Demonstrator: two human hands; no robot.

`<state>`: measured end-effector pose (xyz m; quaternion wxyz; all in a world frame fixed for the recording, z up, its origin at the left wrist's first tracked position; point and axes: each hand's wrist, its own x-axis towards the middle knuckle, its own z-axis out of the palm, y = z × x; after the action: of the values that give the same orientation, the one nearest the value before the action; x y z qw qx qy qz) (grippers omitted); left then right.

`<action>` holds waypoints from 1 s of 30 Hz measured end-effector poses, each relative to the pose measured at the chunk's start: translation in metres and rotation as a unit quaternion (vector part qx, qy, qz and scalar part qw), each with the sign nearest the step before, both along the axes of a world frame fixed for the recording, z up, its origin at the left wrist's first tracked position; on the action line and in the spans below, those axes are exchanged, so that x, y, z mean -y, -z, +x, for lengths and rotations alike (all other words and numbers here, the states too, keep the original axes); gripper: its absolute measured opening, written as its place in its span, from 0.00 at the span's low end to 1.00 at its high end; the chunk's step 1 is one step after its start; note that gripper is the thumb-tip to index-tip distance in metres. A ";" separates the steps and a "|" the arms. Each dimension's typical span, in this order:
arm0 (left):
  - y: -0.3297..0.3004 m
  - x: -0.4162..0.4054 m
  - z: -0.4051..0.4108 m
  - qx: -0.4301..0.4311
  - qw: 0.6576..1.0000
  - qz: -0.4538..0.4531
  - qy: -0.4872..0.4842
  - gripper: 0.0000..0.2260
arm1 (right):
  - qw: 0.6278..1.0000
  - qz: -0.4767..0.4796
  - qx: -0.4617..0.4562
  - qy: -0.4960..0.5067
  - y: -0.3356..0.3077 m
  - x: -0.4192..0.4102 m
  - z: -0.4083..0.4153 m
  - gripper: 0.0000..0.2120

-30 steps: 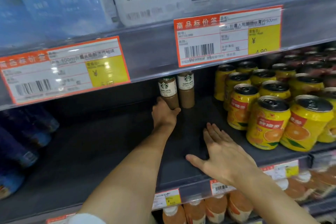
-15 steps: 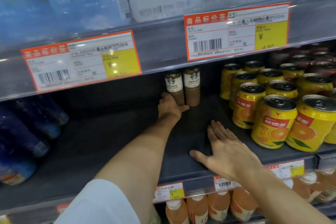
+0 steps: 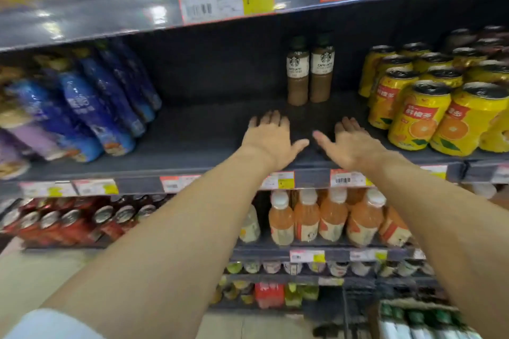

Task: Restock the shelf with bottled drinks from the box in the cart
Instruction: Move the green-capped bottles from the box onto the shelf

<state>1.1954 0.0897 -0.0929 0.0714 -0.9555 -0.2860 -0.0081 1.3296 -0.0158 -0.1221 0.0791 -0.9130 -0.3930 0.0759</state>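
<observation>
Both hands are out over the shelf (image 3: 209, 135) now, palms down, nothing in either one. The left hand (image 3: 271, 136) has its fingers straight and spread, thumb out to the side, hovering over the dark shelf board near its front edge. The right hand (image 3: 351, 143) mirrors it just beside, fingers straight, thumb reaching toward the left thumb, the two thumbs close but apart. Whether the palms actually touch the board, I cannot tell.

Just beyond the fingertips, toward the back edge of the shelf, stand the two latte bottles (image 3: 309, 71), upright and side by side, touching each other. Each is a slim bottle of light-brown coffee with a dark cap and a white label carrying a round green logo and "CAFFE LATTE" lettering. Bare shelf lies to their left.

At the right end of the shelf, yellow orange-drink cans (image 3: 418, 115) stand in rows, close to the right hand. At the left end, blue bottles (image 3: 91, 110) lean in a blurred cluster. Below the front edge run price tags (image 3: 347, 177), and on the shelf underneath, pale orange juice bottles (image 3: 330, 217) with white caps.
</observation>
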 end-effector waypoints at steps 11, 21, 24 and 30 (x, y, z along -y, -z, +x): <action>0.040 0.104 -0.135 0.024 0.999 -0.032 -0.003 0.31 | 0.991 0.091 0.045 -0.085 0.031 0.099 -0.145 0.35; 0.127 0.232 -0.187 -0.017 0.992 -0.125 0.000 0.33 | 0.997 -0.035 -0.029 -0.060 0.101 0.241 -0.201 0.37; 0.140 0.255 -0.187 -0.021 0.991 -0.131 0.006 0.33 | 0.990 -0.107 -0.082 -0.040 0.127 0.275 -0.206 0.40; 0.181 0.286 -0.168 -0.075 0.986 -0.147 0.027 0.33 | 0.976 -0.147 -0.155 0.032 0.185 0.344 -0.202 0.37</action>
<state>1.0269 -0.1966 -0.2741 -0.0490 -0.9608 -0.2524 0.1036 1.1273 -0.3594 -0.3066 0.0066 -0.9039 -0.3310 0.2709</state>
